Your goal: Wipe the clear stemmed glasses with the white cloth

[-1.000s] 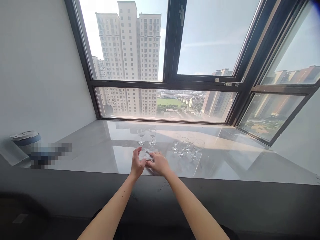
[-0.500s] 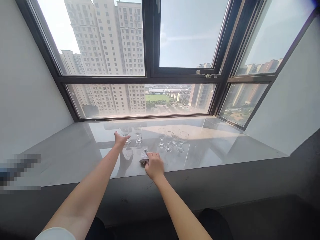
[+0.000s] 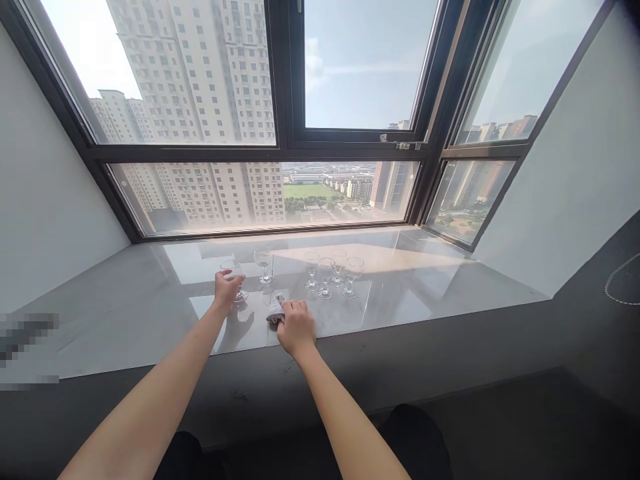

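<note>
My left hand (image 3: 229,288) is closed around a clear stemmed wine glass (image 3: 231,265), its bowl partly hidden by the fingers. The foot of that glass shows just right of the hand, low over or on the sill; contact I cannot tell. A second wine glass (image 3: 263,261) stands upright a little to the right and farther back. Bunched in my right hand (image 3: 297,327) is a light grey cloth (image 3: 275,311), held at the sill's surface near the front edge. Beyond it, to the right, several more wine glasses (image 3: 327,270) stand upright in a close group.
The glossy grey tiled windowsill (image 3: 410,293) reflects light and ends in a front edge toward me. Behind it rises a dark-framed window (image 3: 350,152). White walls (image 3: 560,167) close in both sides. A blurred patch covers something at the far left.
My left hand's fingers, spread beside the glass before, have closed around it, and the glass has come slightly toward me. My right hand keeps the cloth. The view has shifted a little.
</note>
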